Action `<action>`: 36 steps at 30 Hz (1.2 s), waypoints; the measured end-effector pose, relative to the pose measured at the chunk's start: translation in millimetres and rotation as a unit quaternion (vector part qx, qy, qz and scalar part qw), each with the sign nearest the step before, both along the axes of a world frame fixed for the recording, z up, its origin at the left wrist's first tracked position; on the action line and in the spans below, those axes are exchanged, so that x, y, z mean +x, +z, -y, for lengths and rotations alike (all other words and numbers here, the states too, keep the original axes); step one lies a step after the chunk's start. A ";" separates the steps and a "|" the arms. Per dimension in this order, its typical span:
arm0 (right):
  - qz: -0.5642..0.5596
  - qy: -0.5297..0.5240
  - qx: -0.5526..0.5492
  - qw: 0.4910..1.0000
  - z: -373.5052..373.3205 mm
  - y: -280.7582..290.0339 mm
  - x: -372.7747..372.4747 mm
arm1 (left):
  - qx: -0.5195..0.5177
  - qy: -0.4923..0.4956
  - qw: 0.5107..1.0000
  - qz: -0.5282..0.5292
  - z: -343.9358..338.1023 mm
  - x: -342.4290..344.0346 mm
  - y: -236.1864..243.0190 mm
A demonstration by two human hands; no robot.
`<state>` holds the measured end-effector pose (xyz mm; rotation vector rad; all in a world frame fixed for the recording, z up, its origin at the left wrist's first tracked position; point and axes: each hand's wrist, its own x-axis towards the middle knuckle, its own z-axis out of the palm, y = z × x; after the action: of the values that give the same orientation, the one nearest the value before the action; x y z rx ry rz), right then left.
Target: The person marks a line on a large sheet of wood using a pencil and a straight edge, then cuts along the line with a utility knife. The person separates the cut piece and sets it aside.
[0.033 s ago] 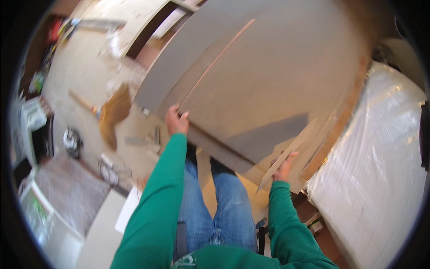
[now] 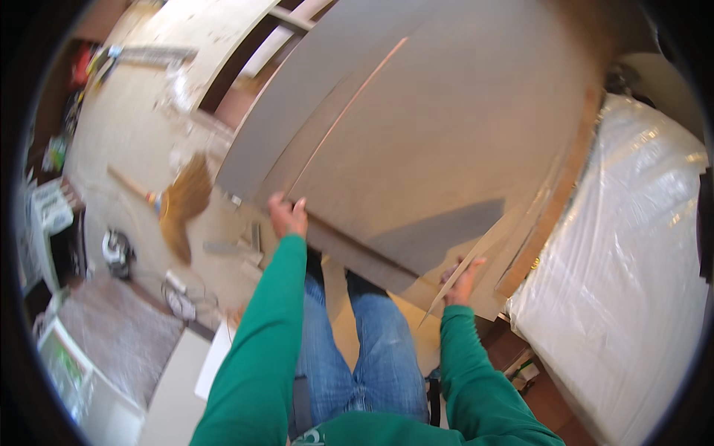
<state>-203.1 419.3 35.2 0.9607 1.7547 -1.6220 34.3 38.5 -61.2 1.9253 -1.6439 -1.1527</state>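
Observation:
A large grey-brown flat panel [image 2: 416, 141] spreads in front of me, with a lighter grey sheet along its left side and a thin copper-coloured line between them. At its near left corner, my left hand [image 2: 288, 215] is closed on the panel's edge, thumb on top. Lower right, my right hand [image 2: 463, 281] grips a thin, pale, pointed strip [image 2: 467, 262], fingers on one side and thumb on the other. The strip stands nearly edge-on over the panel's near right corner. A dark grey shadow-like patch lies on the panel left of it. Fingertips under the left edge are hidden.
A broom [image 2: 182, 204] lies on the floor to the left, near small board offcuts [image 2: 230, 247] and a white-and-black power tool [image 2: 117, 251]. Plastic-wrapped bulk [image 2: 610, 238] borders the panel on the right. An open dark cabinet frame [image 2: 236, 63] stands far left.
The view has shifted slightly. The thin strip in my right hand has turned more edge-on. My left hand keeps its hold on the panel.

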 end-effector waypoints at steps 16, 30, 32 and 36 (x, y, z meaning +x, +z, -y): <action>-0.114 0.072 0.183 0.974 87.8 29.4 33.5 | 0.350 0.126 0.922 -0.110 -47.0 -17.3 18.4; -0.213 0.376 0.346 0.833 301.9 -71.2 -16.2 | 0.399 0.088 0.888 -0.213 -20.8 13.8 73.2; -0.236 0.398 0.357 0.811 300.9 -77.1 -22.8 | 0.380 0.091 0.897 -0.205 -24.2 9.9 71.4; -0.284 0.438 0.359 0.774 297.3 -71.3 -38.3 | 0.323 0.113 0.923 -0.176 -27.7 -10.6 55.8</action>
<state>-241.5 122.0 -36.1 -0.2289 2.7307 -0.6060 23.8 66.2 -5.4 2.0184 -0.8796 -1.9697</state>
